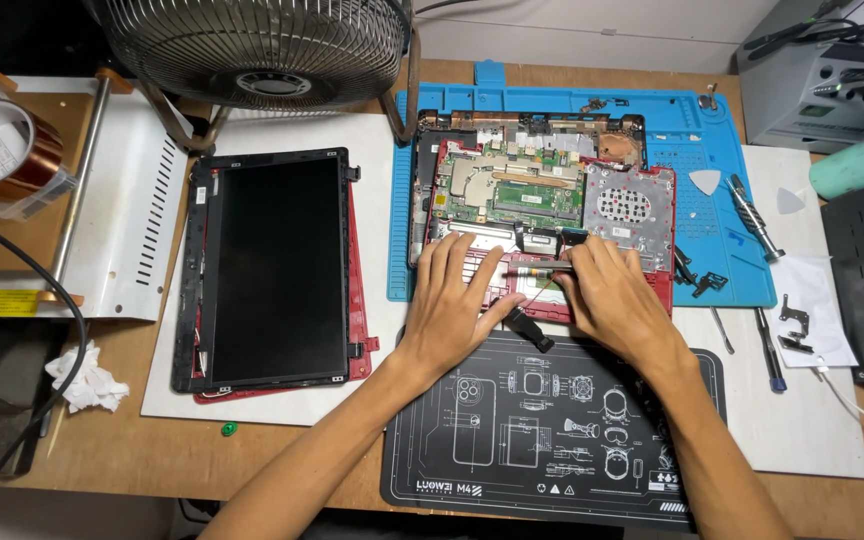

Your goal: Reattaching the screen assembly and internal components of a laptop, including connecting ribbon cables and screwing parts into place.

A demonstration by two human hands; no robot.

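Head view: both hands work on an opened laptop (552, 200) at the centre of a cluttered bench.
Screwdriver (537, 270): lies level across the laptop's front edge, pinched by right hand (612, 300); tip points left.
Left hand (452, 300): fingers spread flat on the red chassis, holding nothing, fingertips beside the tip.
Laptop: red shell, cover off, green board and metal plate exposed; sits on blue mat (722, 240).
Around: screen panel (277, 270) to the left, dark mat (552, 430) beneath the wrists, fan (262, 50) behind, loose tools (752, 215) to the right.
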